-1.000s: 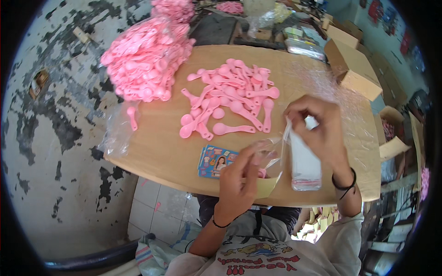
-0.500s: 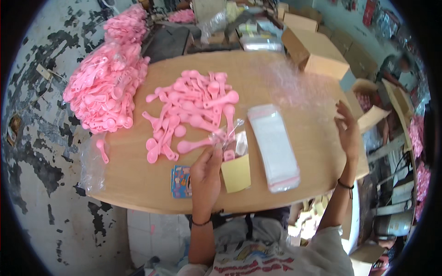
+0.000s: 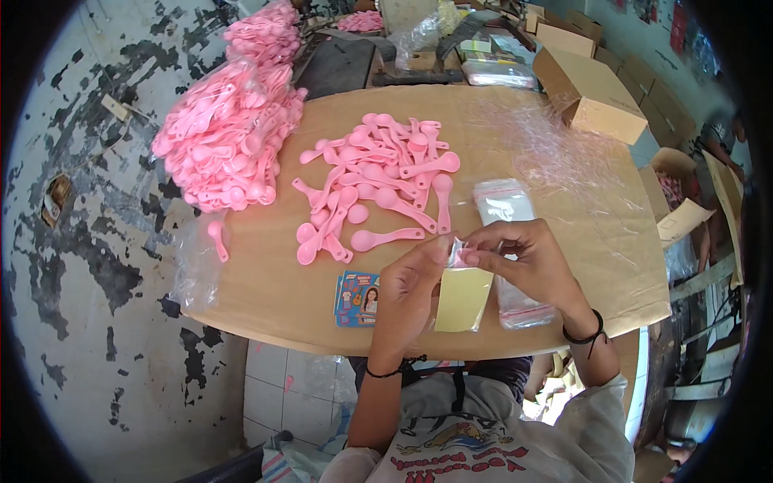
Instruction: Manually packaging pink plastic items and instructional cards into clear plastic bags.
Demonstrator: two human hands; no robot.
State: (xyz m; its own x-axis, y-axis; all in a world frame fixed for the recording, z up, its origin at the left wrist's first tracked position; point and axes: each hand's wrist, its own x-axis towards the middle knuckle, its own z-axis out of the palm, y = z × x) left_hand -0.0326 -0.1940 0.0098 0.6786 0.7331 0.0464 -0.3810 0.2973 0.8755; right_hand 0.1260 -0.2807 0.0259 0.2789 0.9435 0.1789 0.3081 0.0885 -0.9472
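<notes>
My left hand (image 3: 408, 291) and my right hand (image 3: 527, 259) meet in front of me, both closed in a pinch on the top of a small clear plastic bag (image 3: 457, 256). A plain yellow card (image 3: 465, 301) shows inside the bag, hanging below my fingers. Pink, partly hidden by my fingertips, shows at the bag's upper end. Beside my left hand lies a small stack of blue printed cards (image 3: 351, 299). Under and behind my right hand is a stack of flat clear bags (image 3: 506, 203). Past my hands spreads a loose pile of pink plastic measuring spoons (image 3: 378, 173).
A big clear sack of pink spoons (image 3: 233, 133) leans at the table's left. One pink spoon (image 3: 217, 241) lies on an empty clear bag (image 3: 196, 270). Crumpled clear film (image 3: 564, 149) and a cardboard box (image 3: 592, 92) sit far right. Another person (image 3: 721, 145) is at the right edge.
My right hand has come in from the far right and now pinches the bag's top alongside my left. The yellow card stays in the bag. The whole view has shifted slightly.
</notes>
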